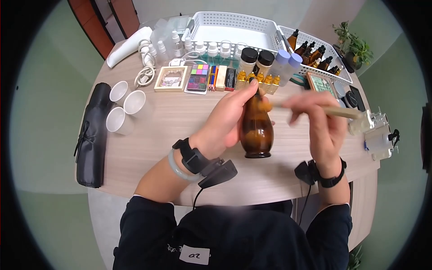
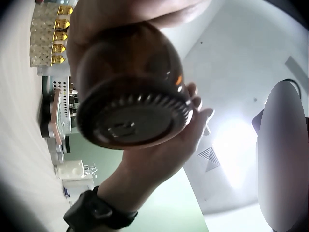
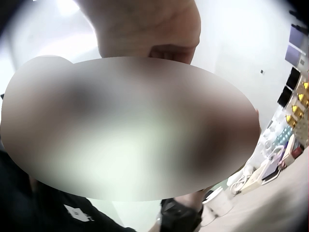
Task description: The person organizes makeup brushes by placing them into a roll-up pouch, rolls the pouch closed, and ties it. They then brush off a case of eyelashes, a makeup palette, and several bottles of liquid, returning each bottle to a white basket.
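An amber glass bottle (image 1: 257,130) with a black top is held in the left hand (image 1: 227,117), its base towards the person. In the left wrist view the ribbed base of the bottle (image 2: 135,121) fills the middle. The right hand (image 1: 321,121), blurred, pinches a pale-handled brush (image 1: 344,111), whose orange tip meets or nearly meets the upper part of the bottle; contact cannot be told. Behind the bottle in the left wrist view is the right hand (image 2: 154,154). A large blurred patch hides most of the right wrist view.
Three white cups (image 1: 120,120) and a black roll (image 1: 93,135) lie at the left. Small bottles, a colour palette (image 1: 198,78) and a framed bracelet (image 1: 171,78) line the back, before white baskets (image 1: 234,17). Pump bottles (image 1: 378,143) stand at the right.
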Tool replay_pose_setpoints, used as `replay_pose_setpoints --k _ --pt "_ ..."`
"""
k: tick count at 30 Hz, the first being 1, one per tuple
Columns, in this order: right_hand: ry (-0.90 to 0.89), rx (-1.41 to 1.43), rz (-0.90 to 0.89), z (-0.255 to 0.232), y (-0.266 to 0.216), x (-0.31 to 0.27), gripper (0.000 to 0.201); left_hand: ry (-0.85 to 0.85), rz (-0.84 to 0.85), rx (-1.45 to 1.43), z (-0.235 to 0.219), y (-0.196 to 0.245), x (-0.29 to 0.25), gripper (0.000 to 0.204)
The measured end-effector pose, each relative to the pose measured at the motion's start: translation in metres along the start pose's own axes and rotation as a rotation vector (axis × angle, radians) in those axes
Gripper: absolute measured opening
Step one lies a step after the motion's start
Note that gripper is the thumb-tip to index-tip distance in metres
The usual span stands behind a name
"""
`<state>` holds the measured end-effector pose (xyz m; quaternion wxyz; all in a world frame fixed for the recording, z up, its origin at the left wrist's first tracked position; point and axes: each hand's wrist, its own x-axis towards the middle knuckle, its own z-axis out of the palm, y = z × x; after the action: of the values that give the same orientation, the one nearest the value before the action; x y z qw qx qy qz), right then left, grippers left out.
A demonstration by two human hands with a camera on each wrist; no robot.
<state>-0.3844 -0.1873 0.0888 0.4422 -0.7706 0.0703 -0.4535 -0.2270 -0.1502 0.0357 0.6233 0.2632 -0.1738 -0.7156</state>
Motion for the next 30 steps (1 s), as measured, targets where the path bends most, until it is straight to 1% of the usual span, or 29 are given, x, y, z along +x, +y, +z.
replay_pose_setpoints --k 1,2,3,4,5,6,7,8,10,11,12,13,15,16,17,18,19,21,22,23,24,25,27,29,30 --pt "0.037 -0.072 -0.047 0.006 0.006 0.006 0.019 -0.002 -0.006 0.001 0.002 -0.001 0.000 0.025" --pt "-0.004 -0.007 0.053 0.006 0.010 0.006 0.017 0.015 -0.003 0.017 0.002 -0.002 -0.001 0.025" --pt "-0.006 -0.005 0.053 0.005 0.007 0.005 0.017 0.035 0.004 0.033 0.002 -0.002 -0.001 0.025" --pt "-0.133 -0.060 0.136 0.002 0.000 0.003 0.015 0.053 0.061 0.076 -0.006 -0.006 0.003 0.026" --pt "-0.263 -0.115 0.219 0.002 -0.004 0.001 0.014 0.058 0.065 0.071 -0.006 -0.006 0.004 0.026" --pt "-0.297 -0.162 0.010 0.003 0.000 -0.002 0.013 0.071 0.064 0.073 -0.007 -0.006 0.005 0.026" --pt "-0.299 -0.160 0.014 0.004 -0.003 -0.003 0.013 0.082 0.060 0.077 -0.007 -0.006 0.005 0.027" --pt "-0.260 -0.135 0.064 0.004 -0.010 -0.004 0.013 0.135 0.050 0.081 -0.001 -0.003 0.000 0.024" --pt "-0.157 -0.126 0.138 0.003 -0.012 -0.005 0.011 0.122 0.050 0.053 -0.004 -0.004 0.000 0.024" --pt "-0.151 -0.129 0.140 0.001 -0.007 -0.004 0.011 0.110 0.055 0.028 -0.008 -0.004 0.002 0.024" --pt "-0.166 -0.200 0.114 0.000 -0.001 -0.003 0.011 0.060 0.041 -0.037 -0.013 -0.004 0.007 0.024" --pt "-0.185 -0.269 0.087 0.000 0.003 -0.003 0.010 0.059 0.040 -0.039 -0.016 -0.003 0.008 0.024" --pt "-0.185 -0.256 0.069 -0.005 0.000 -0.009 0.011 -0.049 -0.040 -0.017 -0.016 0.002 0.005 0.024" --pt "-0.197 -0.225 0.120 -0.011 -0.003 -0.012 0.012 -0.049 -0.033 -0.025 -0.014 0.003 0.004 0.024" --pt "-0.204 -0.195 0.173 -0.017 -0.007 -0.015 0.013 -0.037 -0.008 0.033 -0.011 0.003 0.004 0.024" --pt "-0.222 -0.133 0.172 -0.022 -0.008 -0.017 0.014 -0.027 0.016 0.093 -0.009 0.003 0.004 0.024" --pt "-0.225 -0.137 0.175 -0.023 -0.010 -0.016 0.014 -0.030 0.016 0.088 -0.010 0.002 0.006 0.024" --pt "-0.102 0.017 0.170 -0.024 -0.014 -0.017 0.014 -0.153 0.053 0.268 -0.010 0.000 0.010 0.025" --pt "-0.047 -0.004 0.194 -0.021 -0.016 -0.015 0.012 -0.156 0.049 0.270 -0.009 -0.002 0.010 0.025" --pt "-0.041 -0.004 0.194 -0.017 -0.012 -0.011 0.012 -0.109 0.067 0.280 -0.006 -0.003 0.009 0.027" --pt "-0.119 -0.136 0.092 -0.014 -0.004 -0.005 0.010 -0.062 0.086 0.291 -0.005 -0.004 0.008 0.028" --pt "-0.196 -0.267 -0.010 -0.011 0.002 0.000 0.010 -0.063 0.084 0.294 -0.004 -0.006 0.008 0.028" --pt "-0.227 -0.268 -0.037 -0.005 0.000 0.002 0.010 -0.027 0.136 0.194 -0.007 -0.010 0.009 0.029" --pt "-0.361 -0.380 -0.007 -0.002 -0.010 0.003 0.010 -0.021 0.146 0.197 -0.010 -0.010 0.008 0.029" --pt "-0.380 -0.354 0.028 -0.001 -0.013 0.001 0.009 -0.022 0.149 0.200 -0.012 -0.011 0.008 0.029"
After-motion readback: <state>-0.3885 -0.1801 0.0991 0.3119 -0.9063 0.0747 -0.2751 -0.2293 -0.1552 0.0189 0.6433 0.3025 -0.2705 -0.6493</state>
